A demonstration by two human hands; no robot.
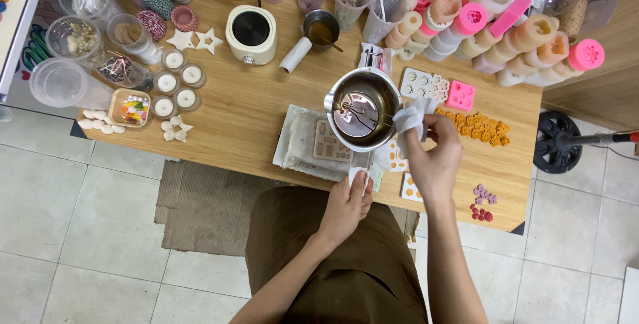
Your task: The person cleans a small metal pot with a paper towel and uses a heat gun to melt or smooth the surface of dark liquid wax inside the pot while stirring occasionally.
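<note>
A steel melting pot (363, 106) with a wire whisk-like piece inside is held over the wooden table (239, 108). My left hand (346, 205) grips its handle near the table's front edge, with a bit of white tissue under the fingers. My right hand (434, 158) pinches a crumpled white tissue (411, 116) against the pot's right rim. Under the pot lies a clear silicone mould sheet (313, 141).
A cream wax warmer (251, 33) and a small steel cup (321, 28) stand behind. Tea-light candles (174, 81), white stars, plastic cups and twine spools fill the left. Pink and peach moulds (506, 24), orange wax pieces (480, 128) lie right. A black wheeled stand (556, 141) is on the floor.
</note>
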